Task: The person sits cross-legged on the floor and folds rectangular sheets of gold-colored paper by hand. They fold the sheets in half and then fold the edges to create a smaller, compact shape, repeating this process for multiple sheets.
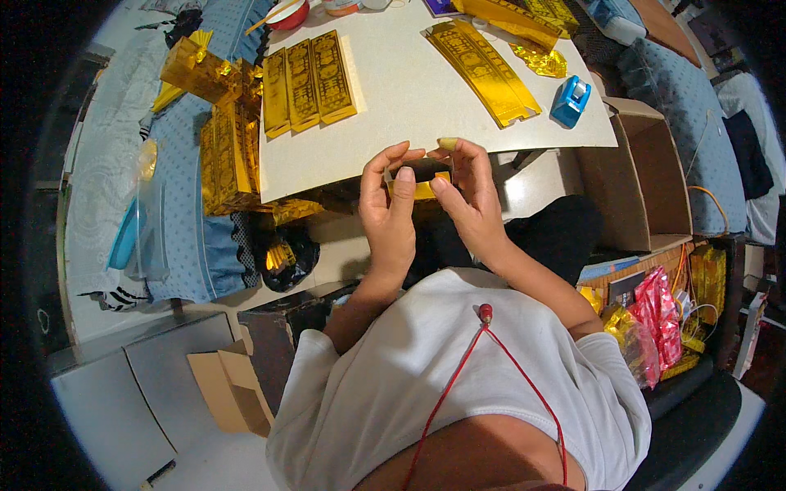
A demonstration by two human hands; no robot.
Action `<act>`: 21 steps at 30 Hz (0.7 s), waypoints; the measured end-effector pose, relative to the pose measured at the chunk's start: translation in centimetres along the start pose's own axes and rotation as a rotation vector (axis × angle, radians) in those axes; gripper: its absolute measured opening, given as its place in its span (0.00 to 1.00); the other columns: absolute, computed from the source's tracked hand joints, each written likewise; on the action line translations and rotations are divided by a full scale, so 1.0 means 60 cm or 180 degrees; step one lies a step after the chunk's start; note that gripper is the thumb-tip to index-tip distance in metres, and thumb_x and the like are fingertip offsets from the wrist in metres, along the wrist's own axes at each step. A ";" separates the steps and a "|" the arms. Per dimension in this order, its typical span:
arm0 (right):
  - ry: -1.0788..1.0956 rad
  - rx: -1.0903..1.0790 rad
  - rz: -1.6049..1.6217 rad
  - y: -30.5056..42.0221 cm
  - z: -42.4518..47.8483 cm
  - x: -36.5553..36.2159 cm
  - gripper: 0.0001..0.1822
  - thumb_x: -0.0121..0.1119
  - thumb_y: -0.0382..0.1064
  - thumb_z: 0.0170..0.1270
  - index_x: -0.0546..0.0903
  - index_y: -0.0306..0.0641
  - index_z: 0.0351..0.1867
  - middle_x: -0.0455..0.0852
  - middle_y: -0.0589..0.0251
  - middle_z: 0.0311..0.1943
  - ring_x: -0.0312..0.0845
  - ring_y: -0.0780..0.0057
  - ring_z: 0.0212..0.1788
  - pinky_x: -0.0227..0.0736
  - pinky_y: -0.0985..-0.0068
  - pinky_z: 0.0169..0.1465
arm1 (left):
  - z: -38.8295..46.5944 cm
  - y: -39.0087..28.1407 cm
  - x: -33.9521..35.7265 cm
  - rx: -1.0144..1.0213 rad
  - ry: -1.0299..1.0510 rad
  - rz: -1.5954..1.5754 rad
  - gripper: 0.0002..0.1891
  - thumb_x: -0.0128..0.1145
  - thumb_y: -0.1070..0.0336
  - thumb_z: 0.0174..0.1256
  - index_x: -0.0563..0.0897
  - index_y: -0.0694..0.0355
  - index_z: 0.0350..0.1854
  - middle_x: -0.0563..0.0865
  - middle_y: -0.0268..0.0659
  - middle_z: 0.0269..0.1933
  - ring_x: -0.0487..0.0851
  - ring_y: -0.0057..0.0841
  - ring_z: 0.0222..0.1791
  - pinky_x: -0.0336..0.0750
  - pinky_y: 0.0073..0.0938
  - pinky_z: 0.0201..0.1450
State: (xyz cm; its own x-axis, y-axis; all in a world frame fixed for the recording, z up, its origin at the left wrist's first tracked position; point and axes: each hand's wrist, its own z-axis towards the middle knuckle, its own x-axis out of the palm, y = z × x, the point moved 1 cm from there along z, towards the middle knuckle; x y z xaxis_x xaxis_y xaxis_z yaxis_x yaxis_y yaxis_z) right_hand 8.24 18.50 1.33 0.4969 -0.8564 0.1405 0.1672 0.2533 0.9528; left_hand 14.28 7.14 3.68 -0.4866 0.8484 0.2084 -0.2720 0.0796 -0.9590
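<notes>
Both hands hold a gold paper box at the table's near edge, its open dark end facing up. My left hand grips one side, with the thumb by the rim. On the opposite side is my right hand, its thumb at a corner of the gold edge and a yellowish cover on one fingertip. Most of the box's body is hidden below the rim. On the white table, three printed gold boxes lie side by side at the left. Flat gold cardboard sleeves lie towards the right.
A blue tape dispenser and crumpled gold foil sit at the table's right. Finished-looking gold boxes are stacked beyond its left edge. An open cardboard carton stands at right; a red bowl is at the back.
</notes>
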 end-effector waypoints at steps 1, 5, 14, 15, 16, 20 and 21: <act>-0.0168 -0.0034 -0.0012 0.004 0.001 0.007 0.27 0.63 0.34 0.69 0.65 0.36 0.66 0.75 0.59 0.56 0.71 0.75 0.53 0.69 0.73 0.60 | -0.003 0.001 0.001 -0.0034 -0.0067 -0.0037 0.17 0.53 0.69 0.77 0.74 0.65 0.64 0.81 0.44 0.58 0.77 0.24 0.58 0.69 0.26 0.66; -0.0790 -0.0221 0.0376 0.005 0.001 0.032 0.23 0.65 0.29 0.65 0.70 0.36 0.58 0.76 0.59 0.53 0.73 0.73 0.53 0.70 0.73 0.58 | -0.011 0.016 0.009 0.0366 -0.0645 -0.0263 0.16 0.57 0.74 0.73 0.73 0.65 0.60 0.78 0.42 0.56 0.75 0.24 0.56 0.69 0.27 0.64; -0.0273 -0.1581 -0.1312 -0.009 -0.003 -0.012 0.09 0.69 0.31 0.62 0.81 0.37 0.41 0.80 0.55 0.48 0.80 0.66 0.45 0.75 0.73 0.50 | -0.015 0.055 0.004 0.1648 -0.0855 0.0716 0.08 0.58 0.71 0.74 0.74 0.61 0.49 0.74 0.42 0.55 0.76 0.27 0.52 0.74 0.28 0.57; -0.0198 -0.1636 -0.1424 -0.004 -0.001 -0.019 0.09 0.69 0.31 0.62 0.81 0.36 0.41 0.80 0.55 0.49 0.80 0.66 0.45 0.75 0.74 0.49 | -0.018 0.061 -0.004 0.1765 -0.0797 0.0970 0.06 0.58 0.69 0.75 0.76 0.61 0.48 0.74 0.42 0.55 0.77 0.27 0.52 0.74 0.28 0.56; -0.0122 -0.1691 -0.1535 -0.001 0.000 -0.025 0.08 0.68 0.31 0.63 0.81 0.36 0.41 0.80 0.55 0.49 0.80 0.67 0.44 0.76 0.74 0.47 | -0.019 0.065 -0.012 0.1879 -0.0737 0.1226 0.06 0.57 0.67 0.75 0.77 0.61 0.47 0.74 0.42 0.55 0.77 0.27 0.51 0.75 0.28 0.54; -0.0044 -0.0808 -0.0878 0.022 0.000 -0.028 0.11 0.65 0.29 0.63 0.82 0.36 0.46 0.77 0.59 0.43 0.75 0.73 0.39 0.72 0.77 0.42 | -0.013 0.066 -0.030 0.1830 -0.0552 0.1310 0.12 0.59 0.58 0.75 0.84 0.62 0.38 0.79 0.42 0.51 0.78 0.28 0.51 0.75 0.26 0.51; 0.0071 -0.0787 -0.0942 0.030 0.002 -0.027 0.12 0.64 0.29 0.63 0.82 0.36 0.47 0.77 0.59 0.43 0.74 0.73 0.38 0.72 0.77 0.42 | -0.012 0.060 -0.029 0.1731 -0.0494 0.1266 0.11 0.59 0.58 0.75 0.84 0.62 0.38 0.79 0.42 0.51 0.78 0.28 0.50 0.75 0.26 0.51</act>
State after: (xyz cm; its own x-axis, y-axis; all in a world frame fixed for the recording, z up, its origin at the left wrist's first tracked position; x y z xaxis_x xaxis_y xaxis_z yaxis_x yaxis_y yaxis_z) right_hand 7.64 20.29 2.85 0.4142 -0.8994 -0.1395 0.5052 0.0997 0.8572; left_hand 14.76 6.32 -0.26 -0.7378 0.6708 -0.0752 -0.4062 -0.5302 -0.7442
